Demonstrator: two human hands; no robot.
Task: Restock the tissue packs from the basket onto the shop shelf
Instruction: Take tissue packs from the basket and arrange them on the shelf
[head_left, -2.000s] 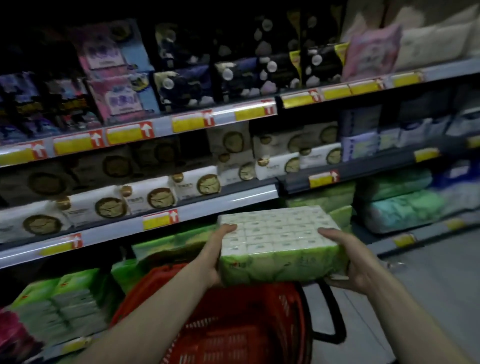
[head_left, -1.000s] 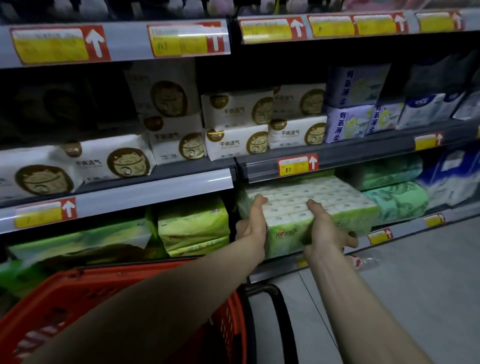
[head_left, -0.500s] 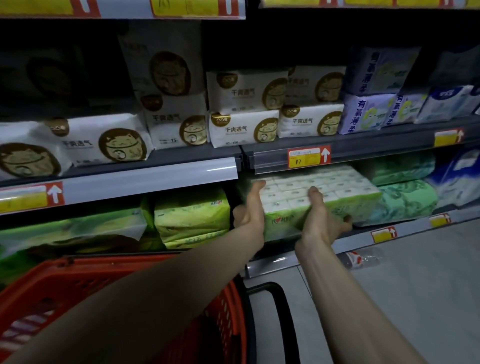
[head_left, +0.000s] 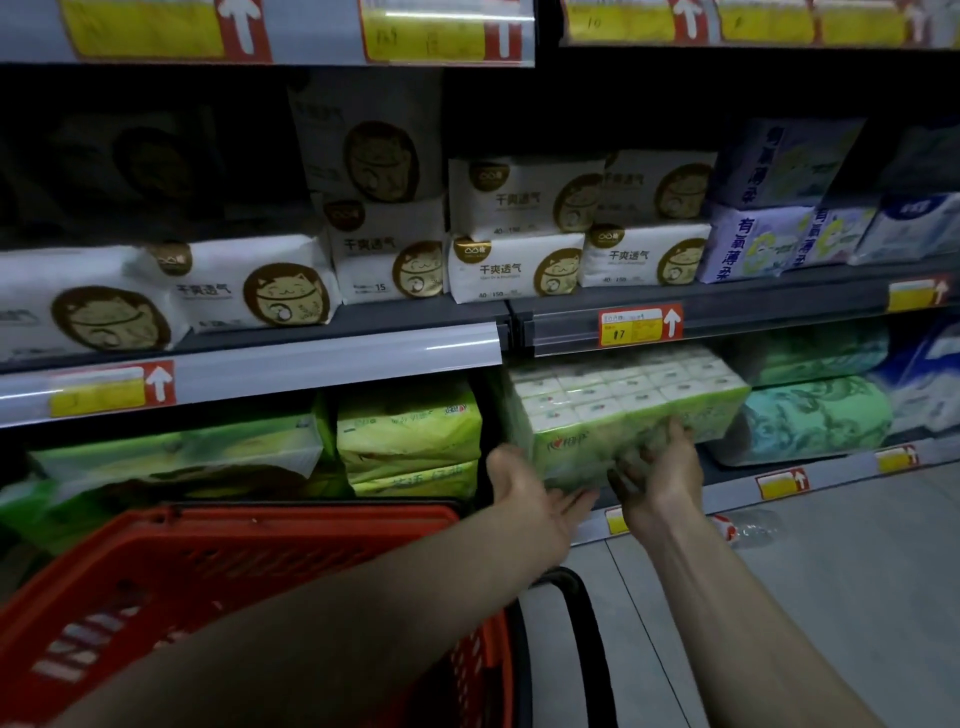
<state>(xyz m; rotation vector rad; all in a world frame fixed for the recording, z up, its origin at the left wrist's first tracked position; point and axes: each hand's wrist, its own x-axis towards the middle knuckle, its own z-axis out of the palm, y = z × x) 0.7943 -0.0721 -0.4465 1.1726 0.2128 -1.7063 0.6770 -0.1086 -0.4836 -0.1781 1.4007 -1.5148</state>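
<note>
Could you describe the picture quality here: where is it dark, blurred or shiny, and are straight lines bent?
Head view: dim overall, the upper-left shelf bay almost black; right hand smeared by blur, left hand sharper; a glare streak on the grey shelf rail; shelf edges slightly bowed by the wide-angle lens; top price labels soft.

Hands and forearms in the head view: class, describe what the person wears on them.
Nothing worn shows. The left hand and right hand are gloveless; the left forearm and right forearm are bare to the frame's edge, no sleeve in view. No watch, bracelet or ring shows, though the right fingers are blurred.
</note>
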